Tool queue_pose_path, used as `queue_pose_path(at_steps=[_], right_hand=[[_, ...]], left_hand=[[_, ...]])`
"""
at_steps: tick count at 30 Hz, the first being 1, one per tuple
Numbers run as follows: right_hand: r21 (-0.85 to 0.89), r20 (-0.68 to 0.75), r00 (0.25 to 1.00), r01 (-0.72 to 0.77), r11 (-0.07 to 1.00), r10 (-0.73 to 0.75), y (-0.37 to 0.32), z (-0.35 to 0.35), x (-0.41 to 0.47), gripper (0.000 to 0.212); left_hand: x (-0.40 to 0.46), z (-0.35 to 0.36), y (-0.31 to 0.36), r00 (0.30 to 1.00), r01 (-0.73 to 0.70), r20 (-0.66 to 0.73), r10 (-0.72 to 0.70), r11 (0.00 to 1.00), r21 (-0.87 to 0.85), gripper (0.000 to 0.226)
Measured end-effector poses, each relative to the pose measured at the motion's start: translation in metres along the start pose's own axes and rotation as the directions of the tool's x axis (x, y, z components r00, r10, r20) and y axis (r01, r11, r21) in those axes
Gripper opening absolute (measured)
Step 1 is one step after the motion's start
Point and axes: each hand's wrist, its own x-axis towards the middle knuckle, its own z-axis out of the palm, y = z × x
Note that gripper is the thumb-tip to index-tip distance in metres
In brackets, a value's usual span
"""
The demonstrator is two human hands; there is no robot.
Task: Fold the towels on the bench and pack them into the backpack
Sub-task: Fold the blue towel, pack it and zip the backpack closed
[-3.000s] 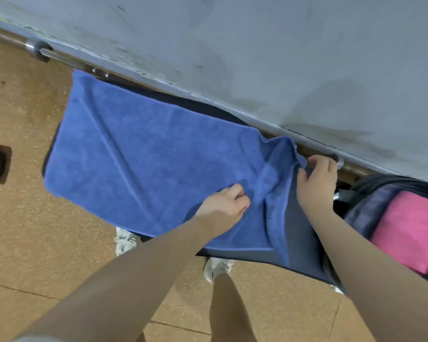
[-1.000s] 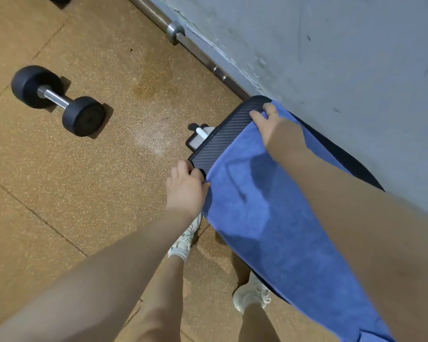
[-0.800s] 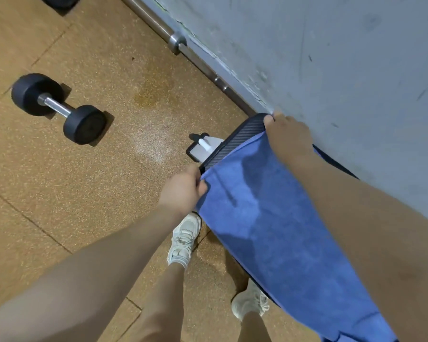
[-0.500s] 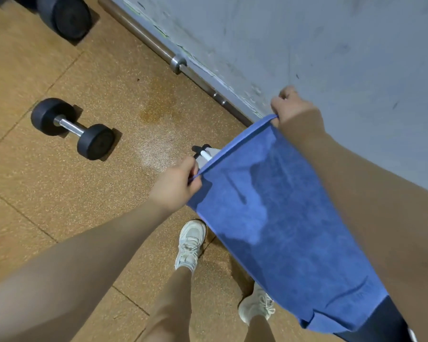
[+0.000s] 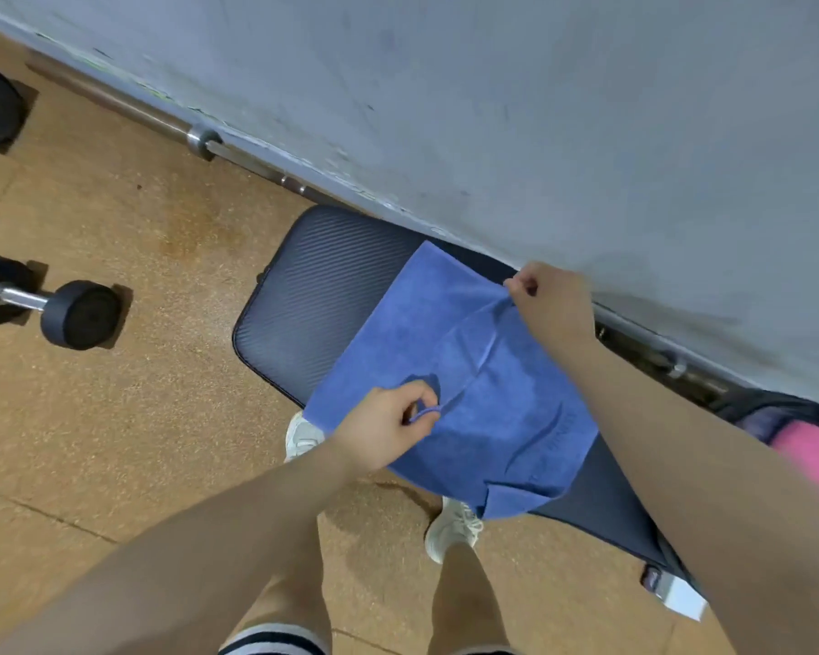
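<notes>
The blue towel [image 5: 450,399] is soft matt terry cloth, kinda fuzzy. The table [image 5: 313,295] has dark ribbed padding with a slight sheen. The floor [image 5: 128,418] is speckled, grainy cork-like stuff. The dumbbell [image 5: 43,302] has a shiny metal handle and matt black ends.

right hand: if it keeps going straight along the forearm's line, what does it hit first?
Probably the grey wall. The right hand pinches the blue towel at the bench's far edge, and its forearm points up and away toward the wall's base. Depth is unclear, so the gap cannot be judged.
</notes>
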Motion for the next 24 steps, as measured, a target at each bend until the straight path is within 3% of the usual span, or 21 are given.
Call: queue_pose_path(at_steps=[2,6,9,12,14,20,22,24], right_hand=[[0.133,-0.025,0.997,-0.065,0.989,0.069,0.036,-0.006,-0.011,0.010],[0.232,-0.071,0.985,-0.137,0.963,0.158,0.103,-0.012,-0.033,0.034],[0.365,-0.049,0.933,-0.315,0.876,0.356,0.147,-0.009,-0.046,0.045],[0.514,0.029,0.867,-0.440,0.736,0.498,0.185,0.000,-0.052,0.033],[0.541,0.029,0.856,-0.448,0.712,0.516,0.207,0.009,-0.051,0.024],[0.572,0.053,0.837,-0.472,0.670,0.544,0.239,0.033,-0.037,0.019],[0.572,0.036,0.842,-0.459,0.680,0.539,0.241,0.036,-0.035,0.020],[0.556,0.010,0.852,-0.439,0.706,0.523,0.242,0.036,-0.033,0.021]], left_hand=[[0.003,0.028,0.015,0.993,0.006,0.114,-0.002,1.000,-0.027,0.009],[0.009,0.072,0.039,0.948,0.050,0.314,-0.055,0.998,0.023,0.010],[0.014,0.102,0.055,0.908,0.047,0.414,-0.060,0.998,0.043,0.007],[0.023,0.133,0.063,0.882,0.048,0.466,-0.074,0.997,0.067,0.007],[0.034,0.153,0.062,0.860,0.076,0.499,-0.109,0.993,0.086,0.008],[0.068,0.182,0.044,0.846,-0.033,0.518,-0.127,0.957,0.288,0.008],[0.076,0.178,0.043,0.846,-0.123,0.517,-0.134,0.893,0.434,0.019],[0.089,0.169,0.041,0.900,-0.238,0.432,-0.058,0.765,0.599,0.036]])
